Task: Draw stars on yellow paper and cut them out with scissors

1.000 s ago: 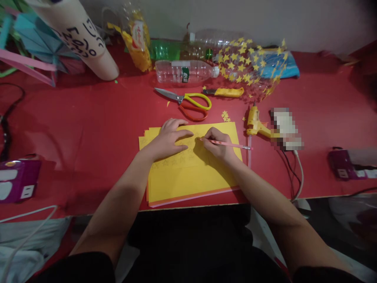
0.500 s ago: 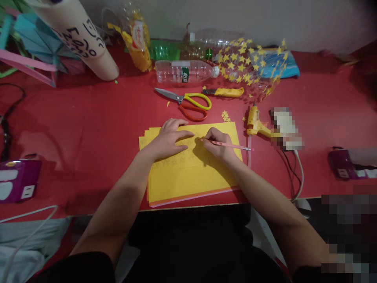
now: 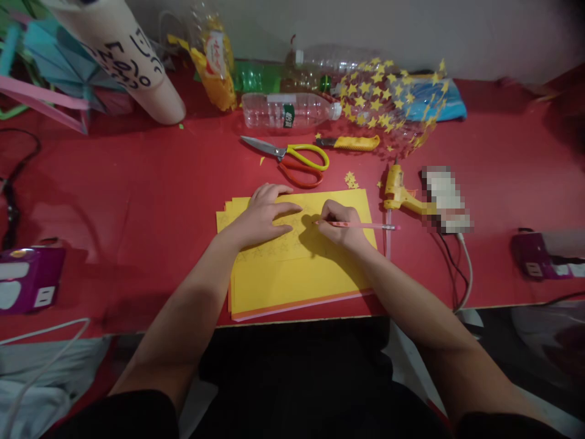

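Note:
A stack of paper with a yellow sheet point(image 3: 292, 286) on top lies at the table's front edge; orange and pink sheets show beneath it. Small stars are drawn in rows across its upper half. My left hand point(image 3: 265, 219) rests flat on the sheet, fingers spread. In my right hand point(image 3: 340, 224) is a pink pencil point(image 3: 365, 225), its tip at the paper and its eraser end pointing right. Just beyond the sheet lie scissors point(image 3: 286, 155) with one yellow and one red handle, and a small pile of yellow paper stars point(image 3: 351, 180).
A yellow utility knife point(image 3: 354, 143), a clear bottle point(image 3: 292, 111) and a star-covered clear plastic piece point(image 3: 379, 100) lie farther back. On the right are a yellow glue gun point(image 3: 400, 192) and a blurred-out device point(image 3: 445, 198) with a cable. A tall white tumbler point(image 3: 132, 67) stands back left.
My right hand has shifted slightly down, and the pencil has turned a little, nearer to level. My left hand stays in place on the paper.

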The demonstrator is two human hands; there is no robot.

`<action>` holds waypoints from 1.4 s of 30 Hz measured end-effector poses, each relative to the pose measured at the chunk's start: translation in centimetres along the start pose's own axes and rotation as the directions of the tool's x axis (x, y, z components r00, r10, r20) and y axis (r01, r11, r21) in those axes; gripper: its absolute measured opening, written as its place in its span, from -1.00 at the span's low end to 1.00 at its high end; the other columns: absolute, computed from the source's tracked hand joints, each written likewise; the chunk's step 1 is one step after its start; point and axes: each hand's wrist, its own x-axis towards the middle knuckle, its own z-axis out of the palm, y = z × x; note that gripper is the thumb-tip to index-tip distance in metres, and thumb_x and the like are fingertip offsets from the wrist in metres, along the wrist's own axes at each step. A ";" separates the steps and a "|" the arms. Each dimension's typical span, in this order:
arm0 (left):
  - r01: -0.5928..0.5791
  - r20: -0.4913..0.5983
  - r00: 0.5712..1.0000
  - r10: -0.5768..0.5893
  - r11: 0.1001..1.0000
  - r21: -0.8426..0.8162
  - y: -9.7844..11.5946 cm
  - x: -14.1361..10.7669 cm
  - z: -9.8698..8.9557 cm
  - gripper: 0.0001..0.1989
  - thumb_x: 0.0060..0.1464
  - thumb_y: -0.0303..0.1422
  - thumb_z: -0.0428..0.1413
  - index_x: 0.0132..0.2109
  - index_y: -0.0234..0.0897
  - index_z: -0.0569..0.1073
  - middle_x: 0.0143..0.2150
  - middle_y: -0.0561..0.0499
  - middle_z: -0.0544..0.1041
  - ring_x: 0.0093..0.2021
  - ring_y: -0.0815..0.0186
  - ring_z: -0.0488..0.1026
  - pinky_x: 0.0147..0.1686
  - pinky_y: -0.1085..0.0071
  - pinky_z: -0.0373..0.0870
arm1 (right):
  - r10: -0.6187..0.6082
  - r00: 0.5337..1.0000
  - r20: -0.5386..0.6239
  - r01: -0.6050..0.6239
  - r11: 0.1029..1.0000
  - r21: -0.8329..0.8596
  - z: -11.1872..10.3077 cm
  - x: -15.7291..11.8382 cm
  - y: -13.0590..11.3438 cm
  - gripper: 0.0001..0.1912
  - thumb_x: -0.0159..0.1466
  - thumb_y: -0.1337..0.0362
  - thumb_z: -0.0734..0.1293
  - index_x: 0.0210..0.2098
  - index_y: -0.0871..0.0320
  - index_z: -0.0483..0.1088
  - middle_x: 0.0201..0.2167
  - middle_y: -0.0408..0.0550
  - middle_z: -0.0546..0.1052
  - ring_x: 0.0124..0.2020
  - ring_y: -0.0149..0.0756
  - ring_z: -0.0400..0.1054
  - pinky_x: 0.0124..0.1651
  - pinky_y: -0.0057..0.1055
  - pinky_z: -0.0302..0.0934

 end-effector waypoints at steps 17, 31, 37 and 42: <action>-0.002 -0.004 1.000 0.002 1.000 -0.006 0.0 0.0 0.0 -0.59 0.13 -0.23 0.12 0.12 -0.14 0.51 0.30 -0.13 0.22 0.35 -0.02 0.07 0.38 -0.08 -0.08 | 0.024 1.000 0.003 -0.024 1.000 -0.010 0.2 -0.1 0.0 -0.86 0.01 0.26 0.24 -0.57 0.07 0.13 -0.68 -0.26 0.20 -0.60 -0.45 0.01 -0.52 -0.44 -0.10; -0.002 -0.013 1.000 0.001 1.000 -0.021 0.1 -0.1 0.0 -0.61 0.12 -0.24 0.12 0.10 -0.12 0.52 0.29 -0.10 0.23 0.34 -0.01 0.07 0.38 -0.09 -0.07 | 0.025 0.999 0.043 -0.025 1.000 -0.014 0.4 -0.3 -0.4 -0.86 0.11 0.21 0.28 -0.51 0.09 0.24 -0.62 -0.23 0.32 -0.57 -0.42 0.12 -0.49 -0.44 -0.02; 0.003 -0.012 1.000 -0.003 1.000 -0.018 0.1 -0.1 0.0 -0.61 0.13 -0.23 0.11 0.10 -0.13 0.52 0.30 -0.11 0.23 0.35 -0.01 0.07 0.38 -0.09 -0.08 | 0.030 0.999 0.039 -0.029 0.999 -0.027 0.5 -0.4 -0.4 -0.85 0.13 0.19 0.29 -0.49 0.09 0.26 -0.61 -0.21 0.35 -0.55 -0.40 0.15 -0.47 -0.44 0.00; 0.010 -0.004 1.000 -0.010 1.000 -0.023 0.2 -0.1 -0.1 -0.61 0.13 -0.24 0.11 0.10 -0.13 0.51 0.30 -0.12 0.22 0.35 -0.01 0.06 0.37 -0.08 -0.06 | 0.045 0.999 0.024 -0.045 0.999 -0.024 0.6 -0.5 -0.6 -0.87 0.11 0.19 0.27 -0.49 0.09 0.26 -0.61 -0.21 0.34 -0.55 -0.40 0.16 -0.48 -0.44 0.00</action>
